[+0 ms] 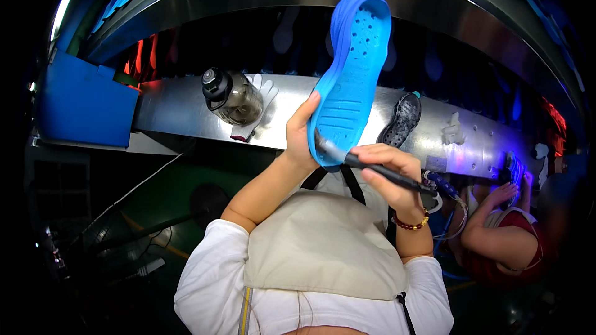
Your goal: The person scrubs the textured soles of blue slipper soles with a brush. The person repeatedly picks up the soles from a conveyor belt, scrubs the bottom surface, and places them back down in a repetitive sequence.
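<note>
My left hand [301,133] grips the heel end of a bright blue shoe sole [351,90], thumb over its raised rim. The sole stands tilted with its toe away from me; its cupped inside faces me, showing small holes near the toe and ridges across the middle. In my right hand [394,170] is a brush [385,172] with a black handle, held between thumb and fingers. Its pale, blurred bristle end lies over the inside of the heel; whether it touches the surface I cannot tell.
A metal ledge [180,108] runs across in front of me. On it stand a dark-lidded bottle [233,96], a white glove [268,93] and a dark speckled sole [403,118]. Beyond, soles hang in a dark conveyor. A co-worker [503,236] sits at right, a blue box [87,99] at left.
</note>
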`<state>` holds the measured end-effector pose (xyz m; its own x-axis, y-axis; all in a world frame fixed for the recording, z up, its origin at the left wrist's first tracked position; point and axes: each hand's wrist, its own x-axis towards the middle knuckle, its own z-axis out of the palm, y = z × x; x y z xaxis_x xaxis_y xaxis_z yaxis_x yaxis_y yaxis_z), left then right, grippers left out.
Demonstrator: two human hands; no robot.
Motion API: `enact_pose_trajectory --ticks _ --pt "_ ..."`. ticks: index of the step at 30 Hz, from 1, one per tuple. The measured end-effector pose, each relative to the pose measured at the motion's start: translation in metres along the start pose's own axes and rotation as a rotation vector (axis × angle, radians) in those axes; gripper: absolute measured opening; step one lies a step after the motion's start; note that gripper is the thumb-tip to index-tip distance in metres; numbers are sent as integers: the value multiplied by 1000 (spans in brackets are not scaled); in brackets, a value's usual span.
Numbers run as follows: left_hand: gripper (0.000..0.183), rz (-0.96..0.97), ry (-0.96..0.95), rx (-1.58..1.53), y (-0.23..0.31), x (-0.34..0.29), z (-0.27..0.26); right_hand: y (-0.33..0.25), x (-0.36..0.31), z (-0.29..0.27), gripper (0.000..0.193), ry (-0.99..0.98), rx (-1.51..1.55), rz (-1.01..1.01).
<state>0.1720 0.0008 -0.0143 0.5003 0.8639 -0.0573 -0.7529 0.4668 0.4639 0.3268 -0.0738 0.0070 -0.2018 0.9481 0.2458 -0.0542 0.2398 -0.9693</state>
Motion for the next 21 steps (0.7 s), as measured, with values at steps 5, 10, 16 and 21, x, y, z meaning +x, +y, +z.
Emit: enact_pose_trajectory --ticks 5,10,16,21 --pt "52 6 -124 -43 7 9 -6 -2 15 -23 20 44 -110 -76" --pt "52 -49 -151 -31 14 12 -2 -18 26 -31 20 -233 -134 -101" --pt "52 -231 -93 -147 22 21 -7 -27 25 -19 20 -471 -289 -251" --pt "51 -512 -30 89 30 19 -13 -23 24 -39 21 -314 -344 -137"
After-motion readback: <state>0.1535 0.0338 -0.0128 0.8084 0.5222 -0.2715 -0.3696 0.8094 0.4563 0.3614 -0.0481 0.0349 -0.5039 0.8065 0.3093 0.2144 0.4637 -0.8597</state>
